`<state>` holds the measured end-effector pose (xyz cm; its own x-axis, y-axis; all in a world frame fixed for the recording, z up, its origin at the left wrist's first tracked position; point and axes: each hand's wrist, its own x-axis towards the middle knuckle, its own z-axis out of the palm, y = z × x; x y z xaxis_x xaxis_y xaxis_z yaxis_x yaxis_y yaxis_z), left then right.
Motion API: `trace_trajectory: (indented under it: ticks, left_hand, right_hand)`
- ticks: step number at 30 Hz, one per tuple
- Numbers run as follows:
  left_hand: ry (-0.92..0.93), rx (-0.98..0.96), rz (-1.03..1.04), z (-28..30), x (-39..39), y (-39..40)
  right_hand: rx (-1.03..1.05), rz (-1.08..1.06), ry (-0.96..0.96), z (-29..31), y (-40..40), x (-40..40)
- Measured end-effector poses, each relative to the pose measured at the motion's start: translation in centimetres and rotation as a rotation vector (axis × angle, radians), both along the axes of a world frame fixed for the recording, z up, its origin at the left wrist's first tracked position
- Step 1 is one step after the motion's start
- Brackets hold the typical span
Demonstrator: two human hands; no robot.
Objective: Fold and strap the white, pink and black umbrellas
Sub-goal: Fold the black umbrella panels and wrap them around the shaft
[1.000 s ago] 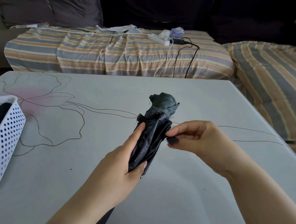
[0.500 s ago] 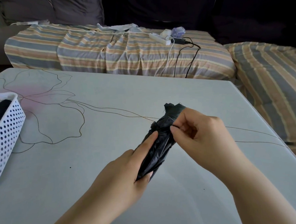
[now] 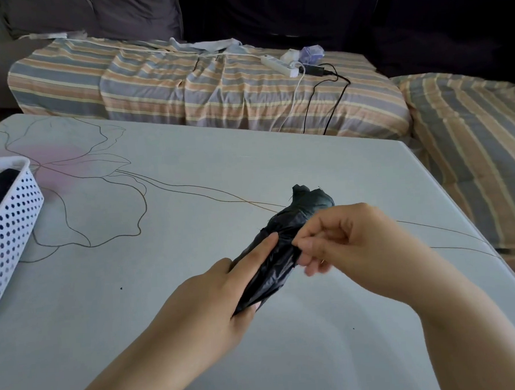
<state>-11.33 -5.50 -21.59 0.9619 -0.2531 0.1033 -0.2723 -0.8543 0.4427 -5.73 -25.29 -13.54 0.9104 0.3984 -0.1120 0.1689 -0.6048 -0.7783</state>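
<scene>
A long sofa (image 3: 213, 86) under a striped cover runs along the far side, with a white power strip (image 3: 278, 65) and its cables lying on it. In front of it the pale worktop (image 3: 188, 175), printed with a line-drawn flower, fills most of the scene. At its left edge stands a white perforated basket (image 3: 8, 228) with something dark inside; whether that is another umbrella I cannot tell.

Over the near right part of the worktop the person holds the black umbrella (image 3: 286, 238), collapsed into a rumpled roll that tilts up and away from them. No white or pink umbrella is plainly in sight.

The left hand (image 3: 223, 290) has its grip clamped round the lower half of the roll, forefinger laid straight along the cloth, thumb side hidden. The right hand (image 3: 343, 243) has its fingertips (image 3: 303, 246) pinched together at the middle of the canopy, probably on a fold or the strap, which is too small to make out.

The canopy looks thin, slick and soft, so it should slip and spring loose unless the roll is held firmly around the ribs. It seems light enough for one hand. The best hold is around the bundled middle, leaving the other hand free for the strap.
</scene>
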Motion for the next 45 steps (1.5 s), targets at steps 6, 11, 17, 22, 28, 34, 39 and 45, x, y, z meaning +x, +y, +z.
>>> trace_trajectory:
  ticks: [6,11,17,22,28,34,39,45]
  left_hand:
    - [-0.003,0.008,-0.042,-0.1,-0.3,-0.6]
    - [-0.1,0.178,-0.073,-0.2,0.0,-0.1]
    - [-0.108,0.223,-0.078,-0.6,-0.1,-0.1]
    - [-0.127,0.242,-0.076,-0.3,-0.1,-0.2]
    - [-0.137,0.269,-0.098,0.1,-0.1,-0.1]
    - [-0.196,0.345,-0.098,0.4,0.1,0.0]
    - [-0.208,0.354,-0.101,0.4,-0.1,0.2]
    - [-0.196,0.309,-0.093,0.5,-0.1,0.5]
  right_hand:
    - [-0.142,0.131,-0.489,-1.5,0.1,0.7]
    - [-0.119,0.079,-0.432,-1.4,0.7,0.4]
    - [-0.18,0.069,-0.264,-1.2,0.3,0.7]
    - [-0.169,0.079,-0.36,-2.1,0.5,1.0]
    - [-0.189,0.113,-0.445,-2.7,0.4,1.4]
    - [-0.198,0.106,-0.441,-3.0,0.4,1.4]
    - [-0.232,0.157,-0.404,-3.3,0.1,1.6]
    - [-0.145,0.199,-0.518,-4.2,-0.1,1.9]
